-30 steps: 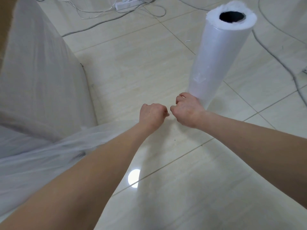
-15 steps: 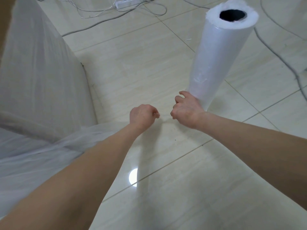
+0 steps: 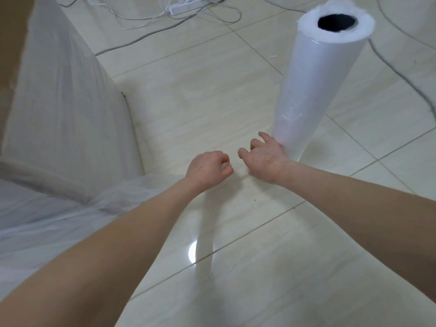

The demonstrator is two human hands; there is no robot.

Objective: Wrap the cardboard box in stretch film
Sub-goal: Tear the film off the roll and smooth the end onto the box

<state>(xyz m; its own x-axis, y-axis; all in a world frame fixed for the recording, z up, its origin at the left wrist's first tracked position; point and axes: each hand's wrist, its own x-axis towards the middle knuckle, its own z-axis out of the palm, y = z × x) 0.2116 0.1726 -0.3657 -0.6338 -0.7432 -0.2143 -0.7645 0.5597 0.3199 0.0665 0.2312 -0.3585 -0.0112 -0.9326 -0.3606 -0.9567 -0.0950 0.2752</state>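
Observation:
The big cardboard box point(image 3: 59, 102) fills the left side, its faces covered in cloudy stretch film. A loose tail of stretch film point(image 3: 113, 204) runs from the box's lower corner across the floor to my left hand point(image 3: 207, 168), which is clenched around its bunched end. The film roll point(image 3: 316, 86) stands upright on the tiles at the right, hollow core facing up. My right hand point(image 3: 264, 159) hovers at the foot of the roll, a small gap from my left hand, fingers spread and nothing visible in them.
A white power strip point(image 3: 186, 5) with tangled cables lies at the top centre. A grey cable point(image 3: 401, 74) snakes over the tiles behind the roll. A ceiling light's reflection point(image 3: 193, 251) shines on the glossy floor between my forearms.
My fists were touching, then my left hand drew away to the left with the film end. My right hand has gone from a fist to spread fingers beside the roll.

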